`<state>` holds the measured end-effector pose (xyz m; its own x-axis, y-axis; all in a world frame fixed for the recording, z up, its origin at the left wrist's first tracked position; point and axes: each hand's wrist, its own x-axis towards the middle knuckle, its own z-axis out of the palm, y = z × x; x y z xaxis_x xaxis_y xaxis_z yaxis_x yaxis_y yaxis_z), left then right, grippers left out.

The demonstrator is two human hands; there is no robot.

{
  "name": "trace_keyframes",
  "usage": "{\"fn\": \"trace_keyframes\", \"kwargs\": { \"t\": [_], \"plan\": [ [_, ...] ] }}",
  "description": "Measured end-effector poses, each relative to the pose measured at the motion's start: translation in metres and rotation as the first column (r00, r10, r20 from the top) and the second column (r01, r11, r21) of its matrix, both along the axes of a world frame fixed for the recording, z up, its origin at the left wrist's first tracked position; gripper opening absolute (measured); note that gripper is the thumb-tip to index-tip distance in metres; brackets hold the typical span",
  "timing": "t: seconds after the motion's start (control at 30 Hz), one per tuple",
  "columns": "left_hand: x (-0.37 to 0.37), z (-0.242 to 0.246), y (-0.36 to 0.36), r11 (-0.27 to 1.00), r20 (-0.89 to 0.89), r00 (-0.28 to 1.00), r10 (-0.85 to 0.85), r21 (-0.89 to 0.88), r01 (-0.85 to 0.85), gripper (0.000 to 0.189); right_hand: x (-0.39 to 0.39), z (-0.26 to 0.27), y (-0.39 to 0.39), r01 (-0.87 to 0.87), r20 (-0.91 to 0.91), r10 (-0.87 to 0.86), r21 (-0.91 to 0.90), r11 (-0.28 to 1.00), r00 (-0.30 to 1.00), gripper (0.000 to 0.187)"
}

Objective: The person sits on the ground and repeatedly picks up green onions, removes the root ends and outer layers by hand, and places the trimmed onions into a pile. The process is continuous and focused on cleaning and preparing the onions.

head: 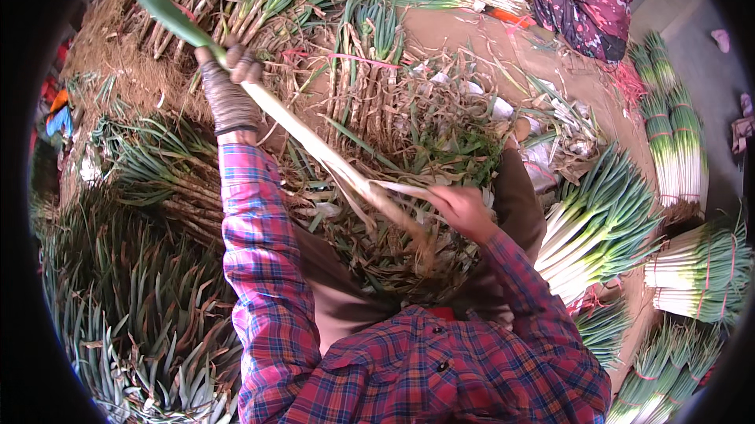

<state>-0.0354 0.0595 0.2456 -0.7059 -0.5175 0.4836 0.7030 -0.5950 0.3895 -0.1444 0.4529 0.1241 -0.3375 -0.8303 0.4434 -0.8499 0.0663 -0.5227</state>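
Observation:
My left hand point(230, 85), in a dirty worn glove, grips a long green onion stalk point(289, 120) just below its green leaves. The stalk slants across in front of me, its brown roots hanging low between my knees. Bare, my right hand point(462, 210) pinches a pale strip of outer skin point(401, 188) that is partly pulled away from the white shank. Another loose strip of skin point(354, 203) dangles from the stalk. Beneath lies a heap of dry peelings and cut leaves point(377, 253).
Unpeeled onions point(177, 182) with dry brown skins lie at the left, and a tied bunch point(365, 70) lies ahead. Clean white onions point(590, 229) are piled by my right knee. Banded bundles point(675, 141) stand farther right. A patterned cloth point(581, 8) sits at the back right.

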Motion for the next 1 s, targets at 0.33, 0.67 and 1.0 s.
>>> {"fn": "trace_keyframes", "kwargs": {
  "t": [0.33,0.67,1.0],
  "plan": [
    [0.087,0.002,-0.057,0.781,0.303,0.755,0.581,0.052,-0.622,0.051,-0.042,-0.045,0.201,0.591,-0.365,-0.493,0.238,0.771,0.79,0.01],
    [0.054,0.015,-0.004,0.604,0.349,0.554,0.756,-0.048,-0.795,0.023,-0.047,0.024,0.054,0.676,-0.615,-0.535,-0.004,0.737,0.58,0.04],
    [0.028,0.006,0.022,0.602,0.445,0.524,0.726,-0.045,-0.797,0.016,0.045,0.045,-0.157,0.051,0.029,-0.049,-0.07,0.996,0.998,0.02]
  ]
}}
